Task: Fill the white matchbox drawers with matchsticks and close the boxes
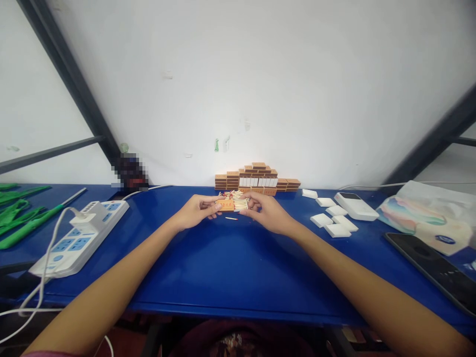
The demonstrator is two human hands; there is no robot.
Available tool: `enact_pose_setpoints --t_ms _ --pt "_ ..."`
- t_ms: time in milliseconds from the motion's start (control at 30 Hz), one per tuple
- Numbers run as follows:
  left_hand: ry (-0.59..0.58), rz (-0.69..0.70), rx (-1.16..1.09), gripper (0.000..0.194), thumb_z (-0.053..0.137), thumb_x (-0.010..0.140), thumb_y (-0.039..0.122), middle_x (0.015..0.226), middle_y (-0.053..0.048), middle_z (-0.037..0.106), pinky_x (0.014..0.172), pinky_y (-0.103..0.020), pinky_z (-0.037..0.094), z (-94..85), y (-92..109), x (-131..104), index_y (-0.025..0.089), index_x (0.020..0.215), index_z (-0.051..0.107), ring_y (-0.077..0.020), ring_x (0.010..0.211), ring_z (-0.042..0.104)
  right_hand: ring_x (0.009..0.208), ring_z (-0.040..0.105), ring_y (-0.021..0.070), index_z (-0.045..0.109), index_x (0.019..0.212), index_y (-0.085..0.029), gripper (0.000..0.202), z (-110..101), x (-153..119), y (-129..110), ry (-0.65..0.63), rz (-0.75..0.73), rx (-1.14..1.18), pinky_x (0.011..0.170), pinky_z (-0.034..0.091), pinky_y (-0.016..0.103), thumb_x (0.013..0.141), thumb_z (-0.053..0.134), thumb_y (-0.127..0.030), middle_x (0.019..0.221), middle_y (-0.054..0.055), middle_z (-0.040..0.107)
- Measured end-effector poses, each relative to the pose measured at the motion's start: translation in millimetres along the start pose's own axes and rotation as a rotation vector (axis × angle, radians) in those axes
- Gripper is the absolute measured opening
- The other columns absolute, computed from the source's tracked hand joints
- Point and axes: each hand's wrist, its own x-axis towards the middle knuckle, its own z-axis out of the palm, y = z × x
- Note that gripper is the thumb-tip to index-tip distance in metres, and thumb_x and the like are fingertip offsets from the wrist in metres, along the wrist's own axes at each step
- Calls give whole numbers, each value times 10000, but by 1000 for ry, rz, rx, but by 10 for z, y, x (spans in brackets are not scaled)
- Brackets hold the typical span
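Observation:
Between my two hands is a small matchbox, its tray slid partly out of the sleeve. My left hand (199, 209) grips the orange printed matchbox sleeve (226, 205) between thumb and fingers. On the other side, my right hand (263, 210) is closed around the end of the white matchbox tray (240, 204), which is filled with matches. Just behind the box lies a heap of loose matches (233, 194), partly hidden by it. A single match (231, 218) with a red head rests on the blue table in front of the hands.
Stacked matchboxes (258, 178) stand against the wall. Several white matchbox trays (337, 230) lie at right, near a white device (356, 206), a tissue pack (427, 218) and a phone (433, 265). A power strip (82, 243) with cables and green items (22, 213) occupy the left of the table (223, 272).

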Motion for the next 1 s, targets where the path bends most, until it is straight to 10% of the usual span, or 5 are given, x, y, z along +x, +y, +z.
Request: enact_pose_setpoints --t_ms 333,800,1000 --pt "2 11 -19 631 719 908 505 939 -92 769 750 -325 577 56 21 -3 157 1425 622 -148 747 667 524 589 148 596 1103 -193 467 70 1 -103 24 218 233 382 397 235 871 678 -590 695 -30 551" --pt "65 23 -62 590 726 898 526 903 -74 755 688 -292 559 218 35 -14 145 1347 682 -135 703 643 529 559 141 602 1156 -193 531 317 -41 -186 153 207 307 428 438 249 953 511 -676 723 14 603" --pt "52 59 -99 674 762 872 506 909 -75 758 724 -319 569 274 113 -47 150 1428 624 -140 706 640 898 681 214 495 1361 -255 496 346 -67 -282 121 204 474 597 616 305 1014 456 -607 1151 115 645"
